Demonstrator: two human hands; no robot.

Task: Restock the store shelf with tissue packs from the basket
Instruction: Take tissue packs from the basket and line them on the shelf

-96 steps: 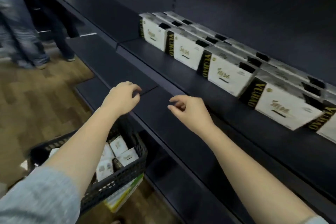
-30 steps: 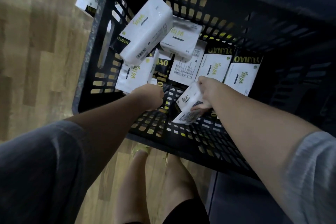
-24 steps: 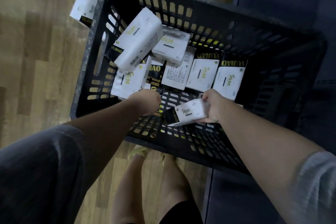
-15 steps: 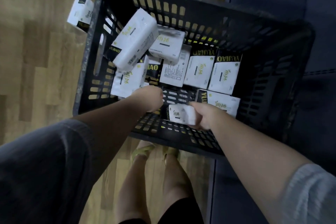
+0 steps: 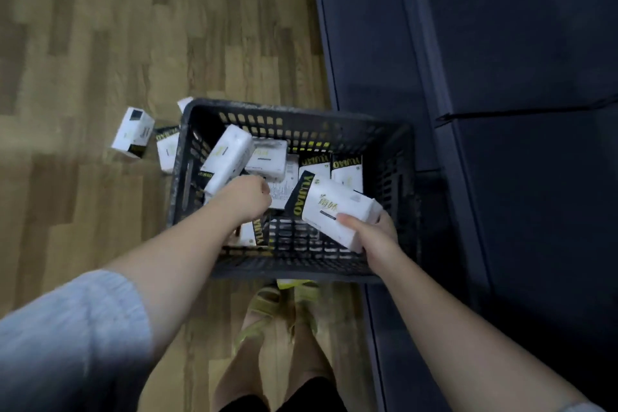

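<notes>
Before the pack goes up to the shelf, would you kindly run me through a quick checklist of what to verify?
1. Right hand grips a tissue pack: ok.
2. The pack is lifted above the basket rim: cannot tell.
3. Left hand holds a pack: cannot tell; it is curled among the packs in the basket.
4. Shelf surface to the right is free: ok, the visible part is bare.
5. No stock on the floor: not ok; loose packs on the floor lie beside the basket.

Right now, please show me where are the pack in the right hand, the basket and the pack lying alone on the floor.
Held pack (image 5: 329, 207), head view, white front face.
Basket (image 5: 297, 113), head view, far rim.
Floor pack (image 5: 133, 131), head view, white face.
</notes>
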